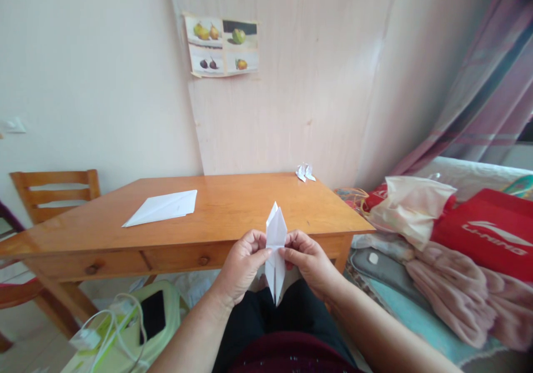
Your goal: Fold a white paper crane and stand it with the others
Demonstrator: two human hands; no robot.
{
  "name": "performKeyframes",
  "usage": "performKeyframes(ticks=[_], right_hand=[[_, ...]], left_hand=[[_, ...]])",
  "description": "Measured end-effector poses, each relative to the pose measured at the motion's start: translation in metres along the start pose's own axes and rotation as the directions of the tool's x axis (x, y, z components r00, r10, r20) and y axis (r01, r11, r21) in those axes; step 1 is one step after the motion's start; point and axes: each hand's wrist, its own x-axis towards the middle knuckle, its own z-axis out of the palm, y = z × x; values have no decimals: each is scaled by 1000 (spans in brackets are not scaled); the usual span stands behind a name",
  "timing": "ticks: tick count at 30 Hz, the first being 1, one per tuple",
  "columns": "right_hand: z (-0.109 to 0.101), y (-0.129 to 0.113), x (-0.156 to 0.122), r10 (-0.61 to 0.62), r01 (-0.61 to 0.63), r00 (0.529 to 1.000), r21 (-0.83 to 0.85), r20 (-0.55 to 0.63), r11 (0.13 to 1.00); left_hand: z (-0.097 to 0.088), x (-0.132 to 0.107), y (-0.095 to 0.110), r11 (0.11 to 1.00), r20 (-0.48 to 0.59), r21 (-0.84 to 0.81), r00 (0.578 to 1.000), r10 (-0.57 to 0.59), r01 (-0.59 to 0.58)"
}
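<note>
A piece of folded white paper [276, 234], long and narrow with pointed ends, is held upright over my lap, just in front of the table edge. My left hand [245, 262] pinches its left side at mid-height, the thumb lying on the near face. On the right side my right hand [310, 259] pinches it at about the same height, thumb also in front. The lower half shows a slit down its middle, and two points stand at the top. Fingers behind the paper are partly hidden.
The wooden table [233, 201] bears a stack of white paper [162, 206] at left and small folded paper pieces [305, 171] at the back right. A green stool [166, 306] with a phone and cables stands lower left. A red bag [487, 228] and pink cloth [453, 290] lie right.
</note>
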Motion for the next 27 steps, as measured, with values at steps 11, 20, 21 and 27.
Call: performKeyframes(ticks=[11, 20, 21, 27], right_hand=[[0, 0, 0, -39, 38, 999, -38, -17, 999], [-4, 5, -4, -389, 389, 919, -335, 70, 858], [-4, 4, -5, -407, 410, 909, -360, 88, 838], [-5, -10, -11, -349, 369, 929, -349, 120, 862]], left_hand=[[-5, 2, -6, 997, 14, -73, 1000, -20, 21], [-11, -1, -5, 998, 54, -25, 997, 59, -58], [-11, -1, -5, 998, 54, -39, 997, 61, -59], [-12, -4, -3, 992, 39, 53, 993, 113, -115]])
